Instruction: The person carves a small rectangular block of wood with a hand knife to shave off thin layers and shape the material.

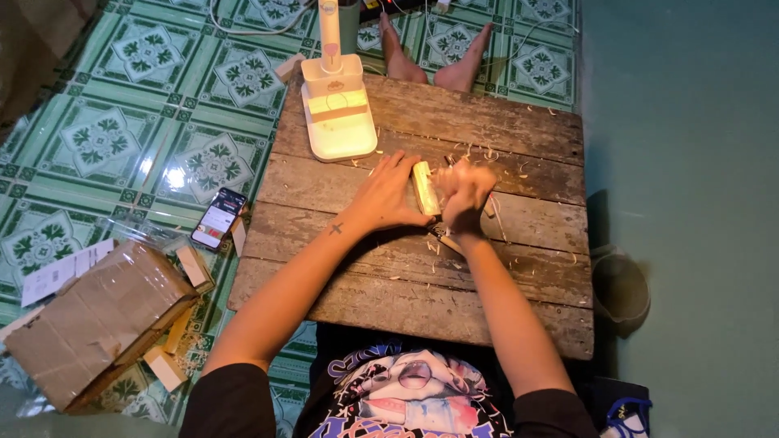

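Fingers of the left hand (388,197) lie spread and flat over the near side of a pale wood block (424,188), pressing it to the bench (422,268); the thumb side touches the block's left face. Just right of those fingers the right hand (465,197) is clenched into a fist around a tool handle whose kind cannot be told; only a dark bit (445,235) pokes out below the fist. Both hands meet at the block, which stands on edge, long side running away from the person, near the middle of the bench.

Shavings (495,203) lie scattered around and beyond the fingers, thickest to the right and behind the fist. Beyond the left fingers, toward the far-left corner of the bench, sits a white lamp (337,109) with a glowing flat base and an upright stem. Past the far edge, two bare feet (438,61) of another person rest on the green patterned floor (162,105).

Left of the left forearm, off the bench, a phone (218,218) with a lit screen lies on the floor. Nearer the person on that side is a torn cardboard box (97,320) with small wood blocks (195,266) beside it. Right of the bench, a dark bucket (621,288) stands on the floor.
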